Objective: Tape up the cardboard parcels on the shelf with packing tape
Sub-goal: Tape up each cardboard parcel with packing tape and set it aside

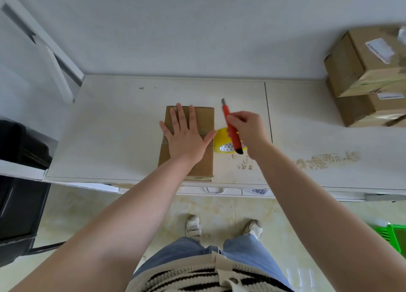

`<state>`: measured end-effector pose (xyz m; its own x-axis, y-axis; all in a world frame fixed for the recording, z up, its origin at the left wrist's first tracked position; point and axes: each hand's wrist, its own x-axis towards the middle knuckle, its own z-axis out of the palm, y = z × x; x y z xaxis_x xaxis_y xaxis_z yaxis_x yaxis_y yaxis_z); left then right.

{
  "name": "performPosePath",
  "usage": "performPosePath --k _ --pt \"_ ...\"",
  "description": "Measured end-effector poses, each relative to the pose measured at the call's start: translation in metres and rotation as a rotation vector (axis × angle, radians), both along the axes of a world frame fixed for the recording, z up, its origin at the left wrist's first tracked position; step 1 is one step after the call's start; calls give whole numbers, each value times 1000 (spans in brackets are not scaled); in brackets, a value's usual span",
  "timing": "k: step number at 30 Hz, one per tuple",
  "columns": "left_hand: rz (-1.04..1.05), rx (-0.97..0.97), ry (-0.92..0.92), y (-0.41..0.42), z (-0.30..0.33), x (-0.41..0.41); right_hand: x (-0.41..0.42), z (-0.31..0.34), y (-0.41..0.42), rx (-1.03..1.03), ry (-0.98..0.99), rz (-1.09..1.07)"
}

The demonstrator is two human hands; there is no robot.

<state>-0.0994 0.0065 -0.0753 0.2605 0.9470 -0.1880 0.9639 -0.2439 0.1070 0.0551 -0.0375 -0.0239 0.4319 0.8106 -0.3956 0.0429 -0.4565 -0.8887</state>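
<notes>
Pressing the flat left hand (186, 135) on the cardboard parcel (186, 142) lying mid-counter (109, 126), tape strip already crossing it, while gripping the red cutter (230, 126) in the right hand (248, 126) over the yellow tape roll (222, 142), probably cutting next, stacked parcels (369, 78) apparently taped.

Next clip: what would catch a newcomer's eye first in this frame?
Most striking is the red utility knife, gripped in the right hand just right of centre, above a yellow tape roll lying on the white shelf top. Beside it, the left hand lies flat with fingers spread on a small cardboard parcel crossed by a strip of tape. Two more taped boxes are stacked at the far right.
</notes>
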Motion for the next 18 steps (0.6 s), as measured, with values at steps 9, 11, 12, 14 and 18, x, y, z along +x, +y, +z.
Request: performPosePath --k 9,11,12,14,18 --pt "29 -5 -11 2 1 -8 4 -2 0 -174 -172 258" --pt "25 -8 -13 3 1 -8 5 -2 -1 -177 -162 267" --pt "25 -13 -13 3 2 -8 4 -1 -1 -170 -172 273" --pt "25 -26 -10 4 3 -8 2 0 -1 -152 -187 274" --pt "23 -53 -22 4 5 -8 -2 0 -2 -115 -188 255"
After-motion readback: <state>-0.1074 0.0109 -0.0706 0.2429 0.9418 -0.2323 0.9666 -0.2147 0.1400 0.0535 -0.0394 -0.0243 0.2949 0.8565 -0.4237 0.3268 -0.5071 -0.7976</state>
